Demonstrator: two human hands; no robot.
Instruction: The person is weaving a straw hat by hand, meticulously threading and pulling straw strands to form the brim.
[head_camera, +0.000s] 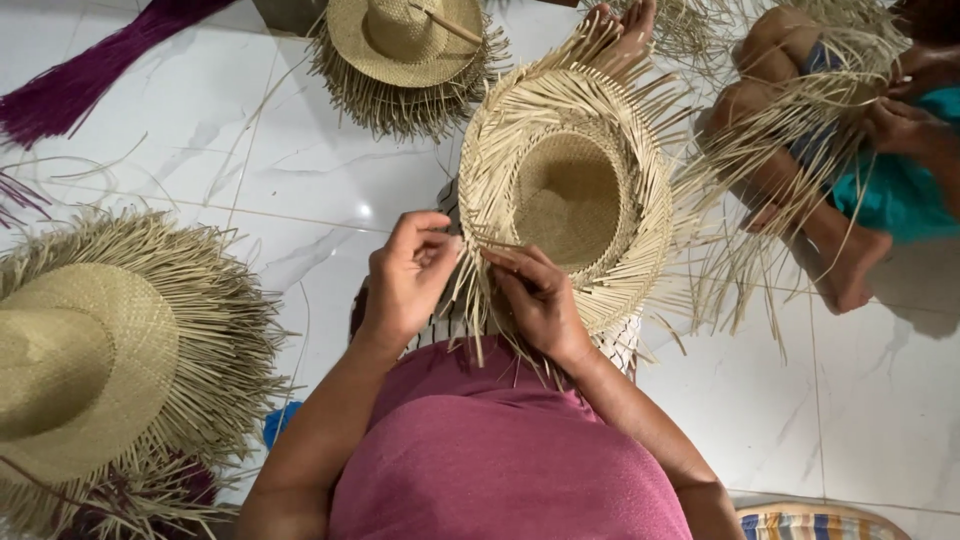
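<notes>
Nearest us, our left hand (410, 275) and right hand (535, 300) pinch loose strands at the near rim of an upturned, unfinished pale straw hat (570, 190) on our lap above the white tiled floor (250, 160), apparently mid-weave on the brim; tucking each strand needs fingertip care.

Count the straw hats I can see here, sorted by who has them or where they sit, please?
Hat in the person's left hand and right hand, crown down: 1
Hats resting on the floor, left and top: 2
Part-woven straw piece at the other person's hands: 1
Total: 4
</notes>
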